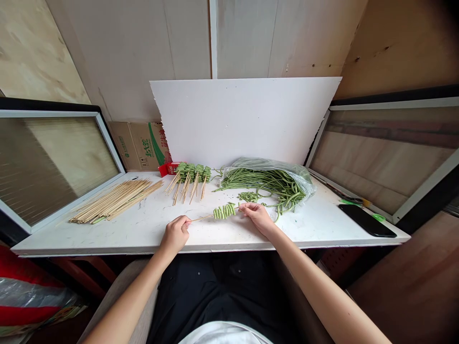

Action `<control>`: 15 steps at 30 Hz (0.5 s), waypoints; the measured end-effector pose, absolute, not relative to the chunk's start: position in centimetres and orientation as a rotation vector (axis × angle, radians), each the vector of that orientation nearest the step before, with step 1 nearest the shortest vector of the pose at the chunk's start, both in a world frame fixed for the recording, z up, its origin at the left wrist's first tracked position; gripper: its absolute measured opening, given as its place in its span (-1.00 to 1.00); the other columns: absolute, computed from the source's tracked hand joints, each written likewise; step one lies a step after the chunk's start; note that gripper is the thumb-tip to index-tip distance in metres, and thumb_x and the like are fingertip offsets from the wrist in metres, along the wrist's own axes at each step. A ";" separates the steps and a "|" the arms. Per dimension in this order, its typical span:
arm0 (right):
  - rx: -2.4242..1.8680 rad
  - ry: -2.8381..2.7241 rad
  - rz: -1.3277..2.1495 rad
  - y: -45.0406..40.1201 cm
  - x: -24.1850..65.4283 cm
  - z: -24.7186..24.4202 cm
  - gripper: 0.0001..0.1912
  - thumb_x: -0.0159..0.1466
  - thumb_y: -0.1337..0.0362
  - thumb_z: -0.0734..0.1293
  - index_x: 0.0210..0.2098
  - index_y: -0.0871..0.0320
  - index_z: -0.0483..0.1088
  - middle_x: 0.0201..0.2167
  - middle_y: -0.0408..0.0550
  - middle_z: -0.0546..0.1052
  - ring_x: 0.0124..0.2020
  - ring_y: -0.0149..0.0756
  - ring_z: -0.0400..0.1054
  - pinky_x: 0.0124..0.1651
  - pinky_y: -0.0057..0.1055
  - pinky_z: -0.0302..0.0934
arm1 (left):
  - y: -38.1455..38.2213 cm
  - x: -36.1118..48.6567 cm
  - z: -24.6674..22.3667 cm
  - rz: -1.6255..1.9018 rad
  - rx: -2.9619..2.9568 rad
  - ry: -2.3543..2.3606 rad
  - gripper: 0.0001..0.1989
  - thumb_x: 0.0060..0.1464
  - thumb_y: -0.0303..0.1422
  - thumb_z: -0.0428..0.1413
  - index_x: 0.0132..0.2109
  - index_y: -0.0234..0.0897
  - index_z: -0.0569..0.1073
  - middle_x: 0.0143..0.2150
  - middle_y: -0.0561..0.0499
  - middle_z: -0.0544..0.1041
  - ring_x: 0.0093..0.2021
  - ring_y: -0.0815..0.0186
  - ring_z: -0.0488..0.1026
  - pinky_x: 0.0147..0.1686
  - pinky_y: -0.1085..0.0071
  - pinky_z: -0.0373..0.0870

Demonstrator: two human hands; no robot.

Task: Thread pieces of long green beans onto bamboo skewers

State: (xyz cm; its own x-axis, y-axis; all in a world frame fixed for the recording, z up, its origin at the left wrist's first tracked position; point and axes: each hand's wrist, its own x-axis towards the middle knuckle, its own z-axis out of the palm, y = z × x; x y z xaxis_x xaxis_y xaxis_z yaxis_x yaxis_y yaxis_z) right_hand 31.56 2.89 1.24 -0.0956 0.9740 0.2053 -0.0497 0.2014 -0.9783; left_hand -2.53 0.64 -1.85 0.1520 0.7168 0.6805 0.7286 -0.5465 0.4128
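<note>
My left hand (175,235) is closed round the blunt end of a bamboo skewer (201,219), held nearly level just above the white table. A long green bean (224,211) sits on the skewer in tight folds, threaded near its far end. My right hand (256,217) pinches at the pointed end, its fingertips on the bean's loose end; the fingers partly hide the exact grip. Just beyond lies a small pile of short bean pieces (248,196). Behind it, an open clear plastic bag (304,177) holds many long green beans (258,179).
Loose bamboo skewers (114,198) lie heaped on the table's left. Several finished bean skewers (193,173) are stacked at the back beside a red box (168,168). A black phone (367,220) lies at right. A white board (244,119) stands behind; a cardboard box (138,145) is back left.
</note>
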 end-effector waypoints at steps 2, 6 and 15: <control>-1.004 -1.370 1.134 2.5 31.1 1.5 -0.62 0.11 -0.06 0.58 -0.35 0.14 0.63 -0.29 -0.03 0.64 -0.25 -0.23 0.44 -0.09 -0.32 0.26 | 0.6 -2.5 -1.8 -1.381 -2.392 -1.486 -0.75 0.12 -0.60 -0.05 -0.34 -0.21 0.45 -0.38 0.03 0.55 -0.34 0.29 0.52 -0.31 0.45 0.35; -1.044 -1.349 1.118 2.2 30.5 1.7 -0.58 0.09 -0.09 0.58 -0.35 0.14 0.61 -0.31 -0.04 0.62 -0.27 -0.23 0.44 -0.10 -0.31 0.25 | 0.6 -2.4 -1.7 -1.416 -2.378 -1.507 -0.76 0.14 -0.58 -0.05 -0.33 -0.21 0.45 -0.38 0.02 0.56 -0.34 0.29 0.52 -0.30 0.46 0.37; -1.109 -1.370 0.966 3.4 31.3 1.9 -0.45 0.36 -0.21 0.27 -0.16 0.13 0.61 -0.08 0.08 0.65 -0.07 -0.08 0.48 -0.13 -0.29 0.29 | 0.8 -2.5 -1.9 -1.518 -2.232 -1.584 -0.77 0.19 -0.53 -0.03 -0.30 -0.22 0.49 -0.40 0.01 0.56 -0.36 0.27 0.51 -0.32 0.43 0.36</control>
State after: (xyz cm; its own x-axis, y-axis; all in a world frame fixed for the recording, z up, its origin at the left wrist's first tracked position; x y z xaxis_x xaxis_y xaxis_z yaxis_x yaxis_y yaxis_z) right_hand 31.26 3.43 1.93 0.0086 0.9709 0.2393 0.1008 0.2373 -0.9662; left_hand -2.48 0.83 -1.92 0.0172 0.7159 0.6980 0.7275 -0.4878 0.4825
